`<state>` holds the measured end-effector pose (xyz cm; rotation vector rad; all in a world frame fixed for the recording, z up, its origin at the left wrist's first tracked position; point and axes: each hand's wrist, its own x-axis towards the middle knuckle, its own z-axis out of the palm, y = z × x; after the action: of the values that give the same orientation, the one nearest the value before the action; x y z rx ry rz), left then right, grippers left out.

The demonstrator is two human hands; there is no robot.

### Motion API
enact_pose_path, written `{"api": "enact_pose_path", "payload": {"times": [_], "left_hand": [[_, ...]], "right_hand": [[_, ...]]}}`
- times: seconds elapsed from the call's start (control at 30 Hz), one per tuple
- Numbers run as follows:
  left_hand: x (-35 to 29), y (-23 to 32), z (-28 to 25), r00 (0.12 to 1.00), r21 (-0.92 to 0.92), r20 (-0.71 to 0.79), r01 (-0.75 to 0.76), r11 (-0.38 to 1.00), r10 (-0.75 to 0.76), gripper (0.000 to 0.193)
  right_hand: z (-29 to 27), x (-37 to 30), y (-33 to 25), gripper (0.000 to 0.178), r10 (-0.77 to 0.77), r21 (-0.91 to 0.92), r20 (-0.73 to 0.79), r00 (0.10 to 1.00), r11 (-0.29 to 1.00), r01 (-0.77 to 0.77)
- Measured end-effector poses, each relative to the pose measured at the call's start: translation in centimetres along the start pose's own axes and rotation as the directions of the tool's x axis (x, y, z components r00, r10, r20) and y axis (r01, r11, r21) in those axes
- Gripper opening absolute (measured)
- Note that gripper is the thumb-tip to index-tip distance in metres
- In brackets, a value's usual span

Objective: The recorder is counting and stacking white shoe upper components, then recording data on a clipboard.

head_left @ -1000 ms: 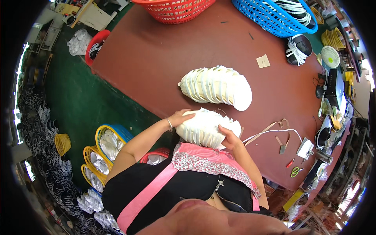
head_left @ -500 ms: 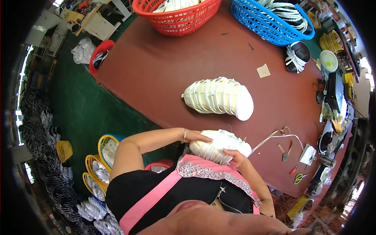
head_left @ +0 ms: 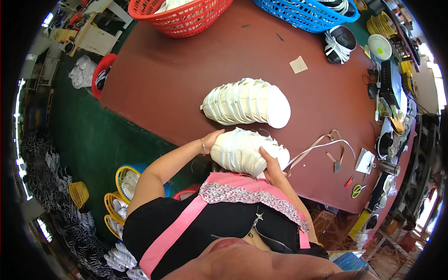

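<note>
Near the front edge of the table I hold a bundle of cream shoe uppers [head_left: 233,151], nested together and ribbed with white strips. My left hand [head_left: 213,141] is closed round its left end, the fingertips hidden behind it. My right hand [head_left: 273,167] grips its right part, with the thumb lying over the top. Just beyond lies a second, similar bundle [head_left: 247,102], its rounded white end facing right. Close to my right hand, a white strap [head_left: 319,150] and a tan strap [head_left: 344,161] trail across the table.
Red basket [head_left: 186,21] and blue basket [head_left: 303,16] stand at the table's far edge, a dark bundle with white strips [head_left: 339,44] beside the blue one. Green-handled scissors [head_left: 358,190], a red cutter [head_left: 349,181] and a clipboard [head_left: 365,161] lie right. Yellow baskets [head_left: 112,205] stand lower left.
The held bundle has moved away from my body, closer to the one on the table. My left hand has slid from its top to its left end. The whole view has shifted.
</note>
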<state>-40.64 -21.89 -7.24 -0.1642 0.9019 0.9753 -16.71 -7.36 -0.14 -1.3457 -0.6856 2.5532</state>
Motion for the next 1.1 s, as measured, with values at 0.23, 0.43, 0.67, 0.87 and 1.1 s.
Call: {"api": "enact_pose_path", "payload": {"times": [0.23, 0.43, 0.67, 0.87, 1.1], "left_hand": [[2.3, 0.4, -1.2, 0.958, 0.069, -0.264, -0.099, 0.993, 0.114, 0.055], [3.4, 0.6, -4.9, 0.796, 0.203, -0.568, -0.113, 0.973, 0.211, 0.048], [-0.6, 0.7, -5.5, 0.978, -0.318, -0.187, -0.153, 0.936, 0.096, 0.042], [-0.6, 1.2, -9.3, 0.572, -0.117, -0.775, -0.548, 0.828, 0.269, 0.019], [-0.7, 5.6, -12.4, 0.355, 0.122, -0.824, -0.65, 0.751, 0.441, 0.022]], "right_hand": [[1.8, 0.5, -1.2, 0.049, -0.238, -0.387, -0.179, 0.955, 0.909, 0.155], [1.7, 3.2, -1.5, 0.052, -0.347, -0.749, -0.121, 0.93, 0.647, 0.144], [3.6, 1.3, -3.3, 0.05, -0.215, -0.746, -0.182, 0.959, 0.666, 0.007], [3.9, -1.0, -5.1, 0.021, -0.339, -0.805, -0.281, 0.898, 0.592, -0.029], [3.8, 8.1, -11.1, 0.033, -0.563, -0.603, -0.032, 0.826, 0.669, 0.434]]}}
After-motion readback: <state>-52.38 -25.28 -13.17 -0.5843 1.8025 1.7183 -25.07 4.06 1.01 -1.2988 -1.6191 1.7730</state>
